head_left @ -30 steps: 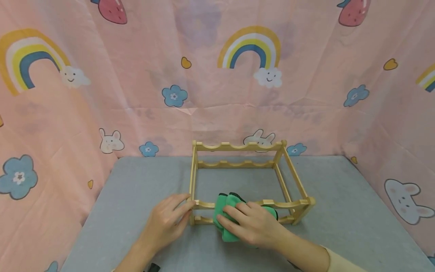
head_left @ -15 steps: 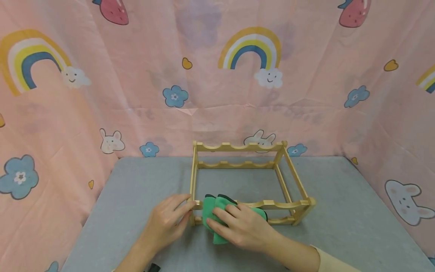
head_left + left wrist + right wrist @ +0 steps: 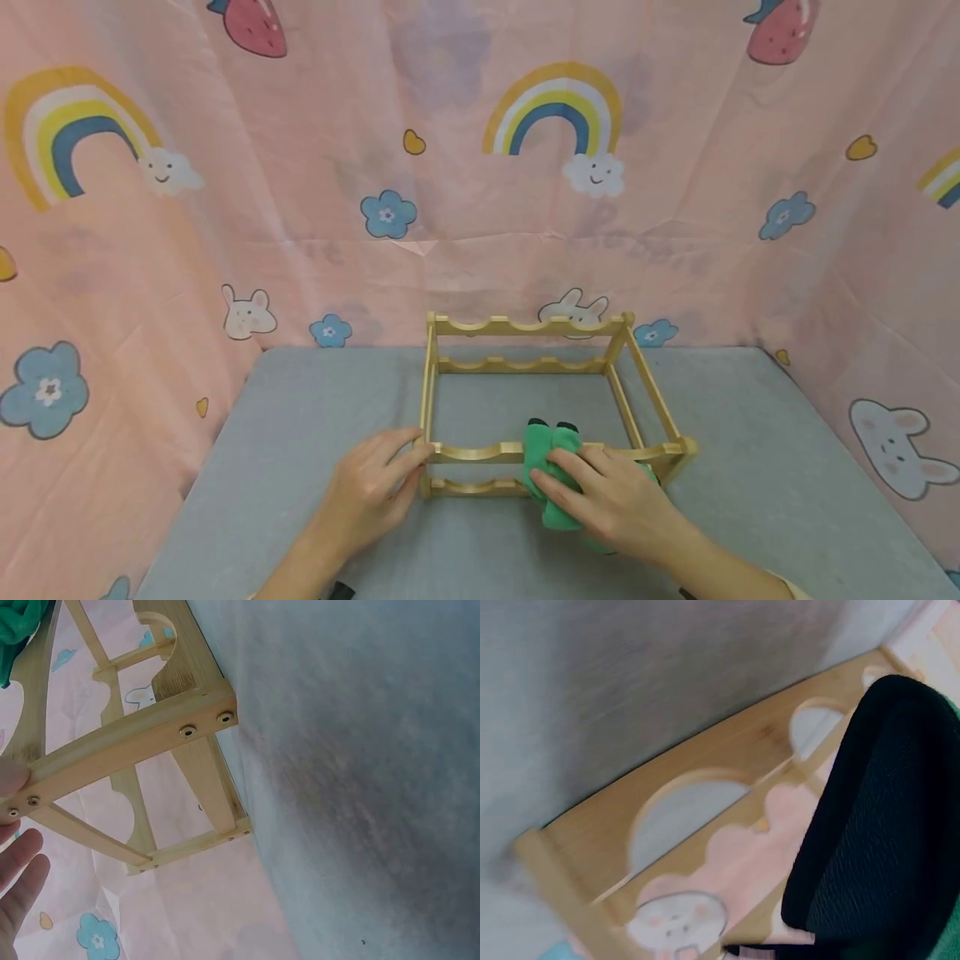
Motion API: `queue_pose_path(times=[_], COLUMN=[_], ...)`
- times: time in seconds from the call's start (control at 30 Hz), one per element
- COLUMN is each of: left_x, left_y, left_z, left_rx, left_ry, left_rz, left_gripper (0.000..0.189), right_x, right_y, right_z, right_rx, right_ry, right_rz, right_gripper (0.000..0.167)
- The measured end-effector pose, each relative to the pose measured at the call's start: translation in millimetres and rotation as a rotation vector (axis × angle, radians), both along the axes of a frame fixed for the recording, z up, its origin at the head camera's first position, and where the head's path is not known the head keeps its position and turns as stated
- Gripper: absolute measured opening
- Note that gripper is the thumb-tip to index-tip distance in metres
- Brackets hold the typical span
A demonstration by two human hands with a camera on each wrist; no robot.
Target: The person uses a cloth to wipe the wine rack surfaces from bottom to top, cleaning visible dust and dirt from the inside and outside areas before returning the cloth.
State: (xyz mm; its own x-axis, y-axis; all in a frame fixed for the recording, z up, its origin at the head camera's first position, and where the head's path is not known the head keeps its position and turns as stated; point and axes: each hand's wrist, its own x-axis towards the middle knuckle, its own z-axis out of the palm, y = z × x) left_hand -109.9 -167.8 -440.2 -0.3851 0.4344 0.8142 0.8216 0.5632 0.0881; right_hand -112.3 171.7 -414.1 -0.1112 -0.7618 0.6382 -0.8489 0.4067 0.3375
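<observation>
A pale wooden wine rack [image 3: 532,325] with scalloped rails stands on the grey table. My left hand [image 3: 375,483] holds its front left corner, thumb and fingers on either side of the end post [image 3: 112,754] in the left wrist view. A folded green cloth [image 3: 551,467] with black edging lies over the front upper rail, right of the middle. My right hand [image 3: 611,500] grips the cloth against that rail, fingers bent over it. In the right wrist view a dark part of the cloth [image 3: 885,825] covers much of the rack's front.
The grey tabletop [image 3: 322,392] spreads around the rack on both sides. A pink curtain [image 3: 480,250] printed with rainbows, flowers and rabbits hangs behind the table and along its sides. A small black object [image 3: 341,592] shows at the bottom edge near my left forearm.
My right hand first slid the cloth left along the front rail, then back right past where it began. My left hand and the rack stay in place.
</observation>
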Motion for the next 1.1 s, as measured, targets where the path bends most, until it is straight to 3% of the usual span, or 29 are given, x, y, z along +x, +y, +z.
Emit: queue_pose_path(times=[0.17,0.53,0.83,1.1], left_x=[-0.1,-0.6,-10.3,-15.2], left_y=[3.9,11.6,23.9,31.9], left_z=[-1.7,-0.7,3.6,7.1], left_rx=[-0.017,-0.128,-0.179,-0.231], left_ry=[0.023,-0.085,-0.056,-0.123], left_rz=[0.023,0.073,0.077,0.086], left_gripper=[0.033,0.047,0.042,0.041], right_x=[1.7,3.9,2.0,1.7], right_y=[19,60,82,99], right_z=[2.0,9.5,16.5,21.8], right_rx=[-0.020,-0.041,-0.063,-0.081], right_ry=[0.002,-0.004,-0.015,-0.023], right_rz=[-0.001,-0.070,-0.114,-0.169], right_gripper=[0.035,0.038,0.041,0.045])
